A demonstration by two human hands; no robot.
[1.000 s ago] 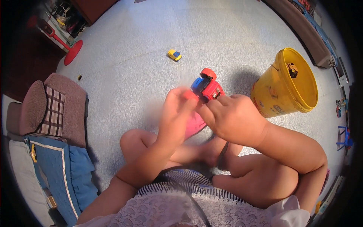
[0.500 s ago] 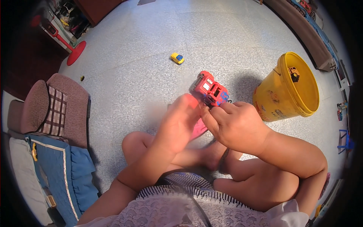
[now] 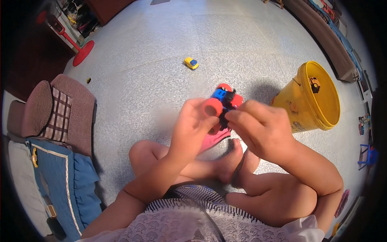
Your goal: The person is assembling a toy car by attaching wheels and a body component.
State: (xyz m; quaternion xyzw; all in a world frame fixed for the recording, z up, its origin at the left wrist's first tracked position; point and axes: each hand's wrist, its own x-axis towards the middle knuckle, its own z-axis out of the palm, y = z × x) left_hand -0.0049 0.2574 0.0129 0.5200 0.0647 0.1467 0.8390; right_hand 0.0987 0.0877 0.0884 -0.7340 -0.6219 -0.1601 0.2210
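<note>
A red, blue and black toy car (image 3: pixel 221 95) with chunky red wheels is held up between my two hands, over my crossed legs. My left hand (image 3: pixel 188 128) wraps round its near left side, the thumb beside a red wheel. My right hand (image 3: pixel 267 128) pinches its right side with the thumb and fingertips; part of the toy is hidden behind these fingers. Below the hands, a pink object (image 3: pixel 217 140) lies by my foot, mostly covered. A small yellow toy car (image 3: pixel 191 63) with a blue window rests on the floor farther off.
At right stands a yellow bucket (image 3: pixel 297 113), tilted in view, with an orange-yellow toy vehicle (image 3: pixel 315 84) inside. A brown sofa seat (image 3: pixel 76 117) and blue cloth (image 3: pixel 54 177) line the left. A red round-based stand (image 3: pixel 84 53) is farther back. A long brown sofa (image 3: pixel 330 52) edges the far right.
The toy car has been turned over in my hands, so its red wheels and blue and black parts now show. It has come slightly nearer to me, and my left fingers have opened round it.
</note>
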